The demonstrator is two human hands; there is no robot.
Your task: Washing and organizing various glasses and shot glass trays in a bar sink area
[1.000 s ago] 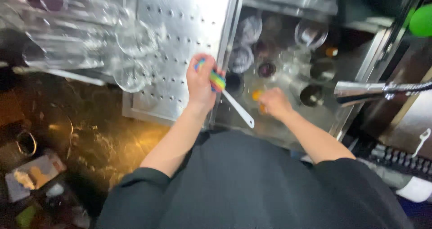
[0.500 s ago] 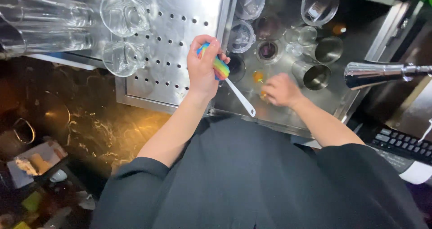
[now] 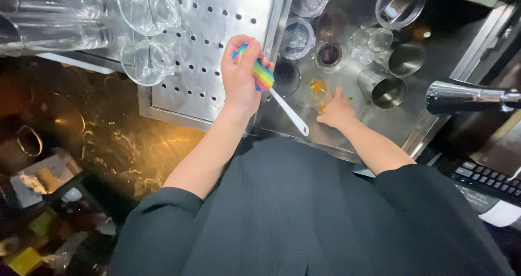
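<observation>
My left hand (image 3: pixel 241 75) is closed around the rainbow-coloured sponge head of a brush (image 3: pixel 262 76), held over the edge between the drainer and the sink; its white handle (image 3: pixel 290 113) points down toward me. My right hand (image 3: pixel 336 110) reaches into the steel sink (image 3: pixel 401 129) and grips a small clear glass (image 3: pixel 316 91) with orange residue inside. Around it stand several glasses and two metal cups (image 3: pixel 386 89).
A perforated steel drainboard (image 3: pixel 217 42) at the left carries clear glasses (image 3: pixel 146 61) lying on their sides. A tap spout (image 3: pixel 461 97) juts in from the right. Dark marbled counter (image 3: pixel 119 140) lies below the drainboard, with clutter at the lower left and a keyboard (image 3: pixel 483 178) at the right.
The view has shifted, so the sink and drainboard sit higher in frame. Both hands stay in place relative to the sink, the left on the brush, the right on the glass.
</observation>
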